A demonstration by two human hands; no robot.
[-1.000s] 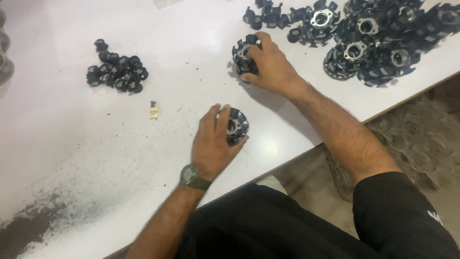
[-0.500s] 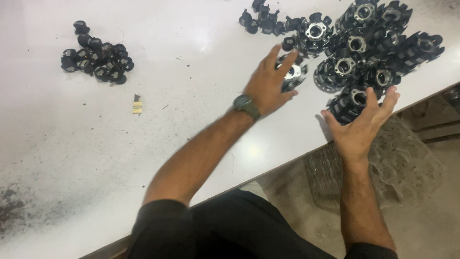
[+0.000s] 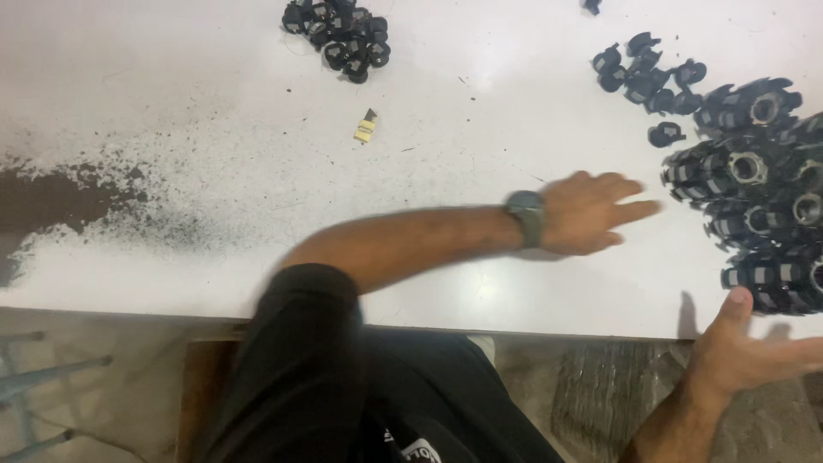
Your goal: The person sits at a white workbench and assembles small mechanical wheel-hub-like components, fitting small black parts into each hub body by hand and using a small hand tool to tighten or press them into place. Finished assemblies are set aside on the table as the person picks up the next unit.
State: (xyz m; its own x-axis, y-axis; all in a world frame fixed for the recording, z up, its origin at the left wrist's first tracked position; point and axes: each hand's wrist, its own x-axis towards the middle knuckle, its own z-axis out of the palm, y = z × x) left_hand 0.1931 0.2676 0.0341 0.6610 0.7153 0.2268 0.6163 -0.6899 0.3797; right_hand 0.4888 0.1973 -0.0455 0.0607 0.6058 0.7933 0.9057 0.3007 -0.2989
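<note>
Since the earlier frame the left hand [image 3: 591,213] has drawn back from the black ribbed parts [image 3: 754,214], now flat, spread and empty. These crowd the worktop's [image 3: 257,154] right edge, partly cut off. The right hand [image 3: 754,351], open, hovers off the near edge.

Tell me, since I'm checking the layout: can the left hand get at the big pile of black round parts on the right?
Probably yes. The left hand is open, fingers pointing at the pile of black round parts, with only bare white table between them.
</note>
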